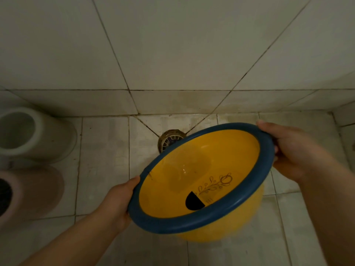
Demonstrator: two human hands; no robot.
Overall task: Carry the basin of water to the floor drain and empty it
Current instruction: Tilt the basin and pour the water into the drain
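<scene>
I hold a yellow basin (215, 156) with a dark blue rim in both hands, above the tiled floor. It is tilted, its far left edge lowest, toward the round floor drain (170, 141), which the rim partly covers. A little clear water pools in the lower far side. My left hand (120, 200) grips the near left rim, thumb on top. On the far right rim sits my right hand (294, 150). A floral print and a black half-round mark show on the basin's inner wall.
The drain lies at the foot of a tiled wall (172, 54). Two containers lie on their sides at the left: a white one (38, 135) and a pinkish one (34, 191). Bare floor tiles (103, 169) lie between them and the basin.
</scene>
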